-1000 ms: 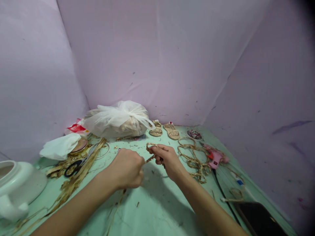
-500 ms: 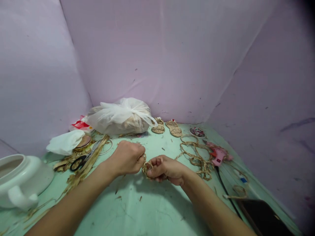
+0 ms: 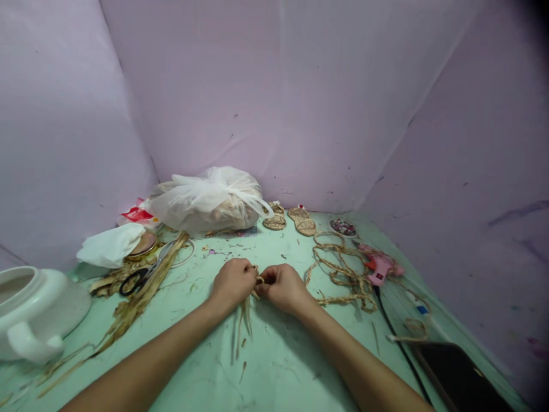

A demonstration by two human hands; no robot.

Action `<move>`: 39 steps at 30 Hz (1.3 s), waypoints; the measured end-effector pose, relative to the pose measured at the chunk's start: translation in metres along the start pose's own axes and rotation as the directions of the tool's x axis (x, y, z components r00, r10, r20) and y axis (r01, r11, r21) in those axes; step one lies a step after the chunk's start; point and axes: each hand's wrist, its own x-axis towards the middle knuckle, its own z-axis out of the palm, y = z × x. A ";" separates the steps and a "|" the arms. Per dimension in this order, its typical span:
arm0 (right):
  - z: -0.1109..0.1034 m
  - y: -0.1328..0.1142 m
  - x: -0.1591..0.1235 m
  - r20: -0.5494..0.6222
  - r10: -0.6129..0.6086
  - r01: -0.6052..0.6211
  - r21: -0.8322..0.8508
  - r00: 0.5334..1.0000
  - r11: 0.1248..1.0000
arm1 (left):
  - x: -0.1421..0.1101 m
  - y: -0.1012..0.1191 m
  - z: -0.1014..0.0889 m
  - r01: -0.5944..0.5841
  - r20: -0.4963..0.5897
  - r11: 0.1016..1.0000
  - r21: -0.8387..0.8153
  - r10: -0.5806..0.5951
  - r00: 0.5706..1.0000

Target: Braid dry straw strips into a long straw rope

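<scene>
My left hand point(image 3: 234, 281) and my right hand point(image 3: 282, 286) meet knuckle to knuckle over the green table point(image 3: 278, 366), both closed on a straw braid point(image 3: 258, 280) pinched between them. Loose straw strands point(image 3: 244, 320) hang from my left hand onto the table toward me. A coil of braided straw rope point(image 3: 341, 274) lies just right of my right hand.
At the back sit a tied white plastic bag point(image 3: 206, 199), two small straw sandals point(image 3: 291, 220) and a dish of beads point(image 3: 343, 228). Scissors point(image 3: 137, 279), dried leaves and a white cloth point(image 3: 109, 246) lie left, beside a white pot point(image 3: 34, 312). A pink glue gun point(image 3: 377, 266) and a phone point(image 3: 454, 383) lie right.
Both hands have come together and dropped toward the table. The braid's loop, held up in my right hand a second ago, is now tucked between the two fists, strands trailing below.
</scene>
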 end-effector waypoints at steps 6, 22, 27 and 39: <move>-0.012 0.002 -0.003 -0.133 -0.273 0.211 -0.355 0.953 0.911 | 0.008 -0.011 0.000 0.049 0.127 0.999 0.015 -0.050 0.991; 0.007 -0.001 -0.018 -0.193 -0.303 0.160 -0.533 0.933 0.831 | 0.009 -0.010 0.001 0.063 0.106 0.998 0.025 -0.066 0.992; 0.008 -0.002 -0.012 -0.221 -0.113 0.018 -0.391 0.969 0.920 | 0.007 -0.010 0.002 0.019 0.112 1.000 0.004 -0.019 0.994; -0.001 -0.002 -0.012 -0.311 -0.266 0.163 -0.321 0.912 0.933 | -0.001 0.004 -0.025 -0.374 0.137 0.823 0.428 0.350 0.927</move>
